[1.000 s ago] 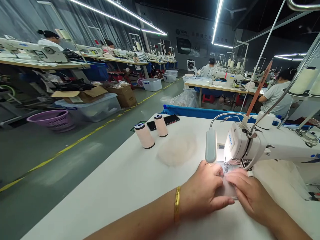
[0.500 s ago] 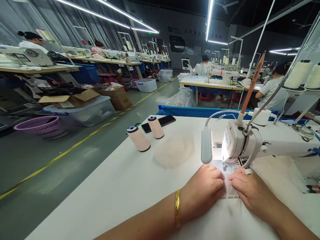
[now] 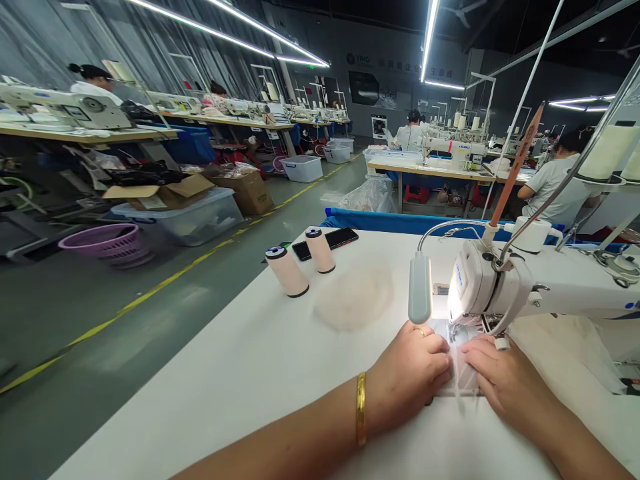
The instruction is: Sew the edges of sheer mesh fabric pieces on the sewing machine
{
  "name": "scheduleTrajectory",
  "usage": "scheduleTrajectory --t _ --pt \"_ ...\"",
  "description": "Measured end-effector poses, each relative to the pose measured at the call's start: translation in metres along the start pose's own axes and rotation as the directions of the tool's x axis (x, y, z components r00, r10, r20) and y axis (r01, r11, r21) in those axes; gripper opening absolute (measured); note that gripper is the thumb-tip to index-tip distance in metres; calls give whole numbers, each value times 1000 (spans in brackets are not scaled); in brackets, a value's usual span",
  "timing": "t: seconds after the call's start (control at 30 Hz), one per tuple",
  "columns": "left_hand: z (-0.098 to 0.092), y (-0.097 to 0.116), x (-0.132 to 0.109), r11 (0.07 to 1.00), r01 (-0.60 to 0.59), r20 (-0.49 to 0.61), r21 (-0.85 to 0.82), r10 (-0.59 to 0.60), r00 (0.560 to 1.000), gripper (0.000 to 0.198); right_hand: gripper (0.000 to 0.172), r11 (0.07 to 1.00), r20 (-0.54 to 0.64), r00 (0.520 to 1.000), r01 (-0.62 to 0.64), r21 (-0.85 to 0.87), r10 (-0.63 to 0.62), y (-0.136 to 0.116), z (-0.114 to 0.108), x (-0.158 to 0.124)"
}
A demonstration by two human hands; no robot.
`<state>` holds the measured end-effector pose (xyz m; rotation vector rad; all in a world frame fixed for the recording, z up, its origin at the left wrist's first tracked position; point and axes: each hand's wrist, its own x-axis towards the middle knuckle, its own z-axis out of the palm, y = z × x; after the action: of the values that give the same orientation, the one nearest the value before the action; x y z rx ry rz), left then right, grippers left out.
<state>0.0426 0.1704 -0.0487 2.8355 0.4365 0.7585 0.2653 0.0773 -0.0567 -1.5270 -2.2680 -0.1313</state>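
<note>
A white sewing machine (image 3: 467,283) stands at the right, its needle area lit by a small lamp (image 3: 419,290). Under the presser foot and toward me runs a thin, sheer white fabric strip (image 3: 457,383). My left hand (image 3: 413,377), with a ring and a gold bangle, has its curled fingers closed at the strip's left edge. On the other side, my right hand (image 3: 507,380) presses bent fingers together on the strip's right edge, close below the needle. The fingertips partly hide the fabric. Pale sheer cloth (image 3: 555,340) lies beneath the machine arm, to the right.
Two pale thread cones (image 3: 287,272) and a black phone (image 3: 327,243) are at the table's far left edge. A faint beige round patch (image 3: 355,297) shows on the white tabletop (image 3: 240,380). A purple basket (image 3: 107,243) is on the floor; several people sit at other machines.
The whole view has shifted slightly, so things sit further right. Both hands stay by the needle on the fabric strip, with little visible movement relative to the machine.
</note>
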Motion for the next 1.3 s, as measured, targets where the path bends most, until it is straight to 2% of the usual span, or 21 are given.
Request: scheduleTrajectory --t 0.17,0.33,0.4,0.7,0.93,1.03,1.3 --pt "0 1 2 999 8 -7 44 -8 1000 17 46 999 42 998 -54 10 53 0 -1 1" --pt "-3 10 -6 998 -48 7 -29 48 999 18 38 989 57 992 102 105 -108 -2 -8 0" --pt "-3 13 -9 997 -46 11 -64 47 999 17 35 983 81 988 119 142 -131 -3 -11 1" --pt "0 6 -5 999 -8 -20 -41 8 1000 21 38 996 55 998 38 76 -42 0 -5 -1" --pt "2 6 -9 996 -71 -14 -60 71 997 20 31 984 83 989 113 139 -126 -3 -11 -1" --pt "2 6 -11 997 -63 -2 -39 63 998 23 31 976 98 983 138 169 -156 -5 -11 -1" --pt "5 -4 -3 1000 -26 -4 10 26 1000 20 37 987 28 996 81 137 -86 2 0 0"
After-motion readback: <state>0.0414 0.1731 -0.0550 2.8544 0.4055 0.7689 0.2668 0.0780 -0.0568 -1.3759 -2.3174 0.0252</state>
